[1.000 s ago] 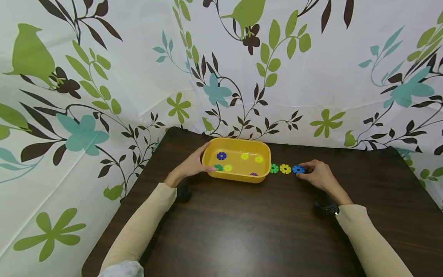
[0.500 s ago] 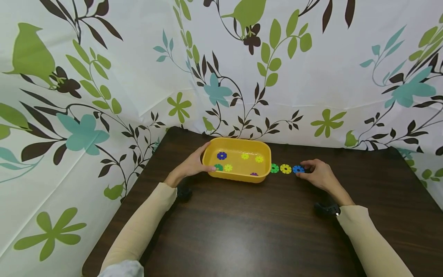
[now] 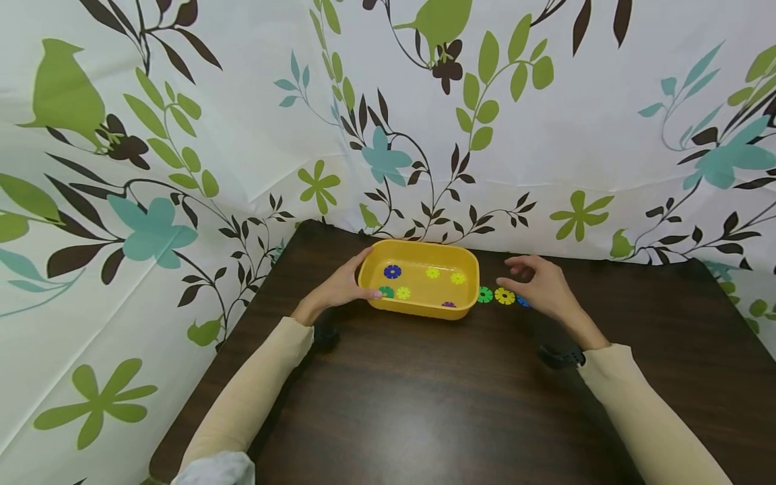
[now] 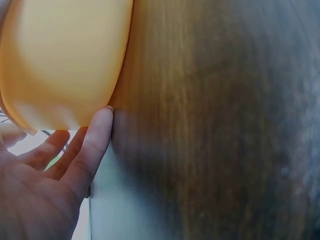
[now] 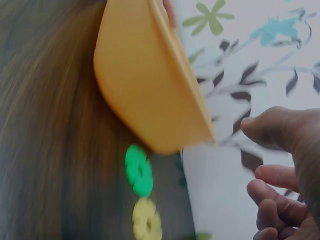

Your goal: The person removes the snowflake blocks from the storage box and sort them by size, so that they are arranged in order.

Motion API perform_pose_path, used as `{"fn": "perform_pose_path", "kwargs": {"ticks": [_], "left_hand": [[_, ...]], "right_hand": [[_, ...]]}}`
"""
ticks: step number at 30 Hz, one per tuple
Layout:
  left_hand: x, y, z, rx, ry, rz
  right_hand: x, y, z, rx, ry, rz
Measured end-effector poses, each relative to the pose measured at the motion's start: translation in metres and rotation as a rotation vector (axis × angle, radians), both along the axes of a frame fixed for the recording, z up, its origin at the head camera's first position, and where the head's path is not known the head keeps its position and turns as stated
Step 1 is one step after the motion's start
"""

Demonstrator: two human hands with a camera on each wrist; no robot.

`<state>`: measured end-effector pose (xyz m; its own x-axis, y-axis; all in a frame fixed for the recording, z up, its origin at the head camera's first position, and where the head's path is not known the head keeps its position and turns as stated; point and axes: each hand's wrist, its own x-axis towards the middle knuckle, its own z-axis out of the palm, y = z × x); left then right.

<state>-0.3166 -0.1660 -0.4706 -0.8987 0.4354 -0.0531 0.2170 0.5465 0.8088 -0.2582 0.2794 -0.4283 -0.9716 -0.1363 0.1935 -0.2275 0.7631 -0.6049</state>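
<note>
My left hand [image 3: 341, 288] grips the left end of a yellow plastic tub [image 3: 418, 310], thumb at the near rim and fingers round the side. Inside the tub lie several flower-shaped notched discs: a dark blue disc [image 3: 392, 271], a green one partly behind the thumb, yellow ones, and a purple disc [image 3: 448, 304] half hidden by the near wall. To the right of the tub, a green disc [image 3: 485, 295], a yellow disc [image 3: 504, 296] and a blue disc [image 3: 523, 302] lie in a row. Above the blue disc, partly covering it, hovers my right hand [image 3: 542, 286], holding nothing, thumb and fingers apart.
The dark wooden table [image 3: 418, 404] reaches back to a white curtain [image 3: 254, 87] printed with leaves, birds and flowers. Close behind the tub runs the table's back edge. Each wrist wears a dark band, such as the right one [image 3: 560, 357].
My right hand has let go of the blue disc, lifted and moved left. The disc stays at the right end of the row. My left hand still holds the tub.
</note>
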Motion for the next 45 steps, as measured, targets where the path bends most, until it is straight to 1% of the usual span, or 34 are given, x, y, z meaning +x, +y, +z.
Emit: {"fn": "perform_pose_path", "kwargs": {"ticks": [5,10,16,21,25,31,33,37,45], "left_hand": [[0.000,0.000,0.000,-0.015,0.002,0.006],[0.001,-0.001,0.000,-0.006,0.003,0.009],[0.000,0.000,0.001,0.033,-0.007,-0.004],[-0.001,0.001,0.002,0.024,-0.004,0.004],[-0.001,0.002,0.003,0.021,-0.010,0.002],[-0.001,0.003,0.002,0.017,-0.022,0.001],[-0.002,0.003,0.001,0.014,-0.020,-0.002],[-0.003,0.003,0.002,0.012,-0.018,-0.003],[-0.001,0.001,0.001,0.018,-0.032,0.000]], "right_hand": [[-0.007,-0.029,0.010,0.001,-0.016,0.051],[-0.017,-0.059,0.013,-0.005,-0.008,0.137],[-0.028,-0.091,0.012,0.002,-0.006,0.231],[-0.037,-0.121,0.009,0.031,-0.032,0.291],[-0.047,-0.143,0.007,0.070,-0.051,0.321],[-0.060,-0.168,0.001,0.083,-0.101,0.344],[-0.065,-0.176,-0.001,0.087,-0.123,0.338],[-0.073,-0.188,-0.005,0.136,-0.153,0.320],[-0.086,-0.207,-0.014,0.199,-0.227,0.297]]}}
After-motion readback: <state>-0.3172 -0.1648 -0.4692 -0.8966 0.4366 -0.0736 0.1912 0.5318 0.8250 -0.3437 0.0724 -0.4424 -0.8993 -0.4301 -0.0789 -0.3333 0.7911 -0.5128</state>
